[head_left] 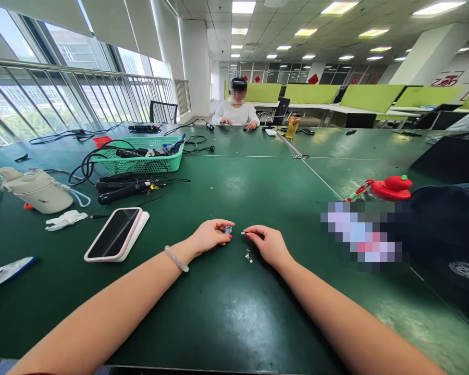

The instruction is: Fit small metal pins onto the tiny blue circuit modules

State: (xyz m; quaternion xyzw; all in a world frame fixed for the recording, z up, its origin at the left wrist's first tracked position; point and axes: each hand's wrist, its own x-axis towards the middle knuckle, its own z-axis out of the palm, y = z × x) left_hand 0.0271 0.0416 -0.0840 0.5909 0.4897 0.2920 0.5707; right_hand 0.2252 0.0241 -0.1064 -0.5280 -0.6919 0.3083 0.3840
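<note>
Between the thumb and fingers of my left hand (210,235) is a small blue circuit board (229,229), pinched by its edges. My right hand (269,244) pinches a tiny silvery metal piece (243,233) at its fingertips, a short gap to the right of the board. Both hands are low over the green table. Just below that gap, several small metal pieces (249,256) lie loose on the tabletop, too small to name exactly.
Left of my hands lie a phone (115,234), a white crumpled tissue (66,220), a cream bottle (37,190) and black cables. Behind them stands a green basket (140,165). A dark bag (445,234) and red charm (393,188) are at right. A person (236,109) sits opposite.
</note>
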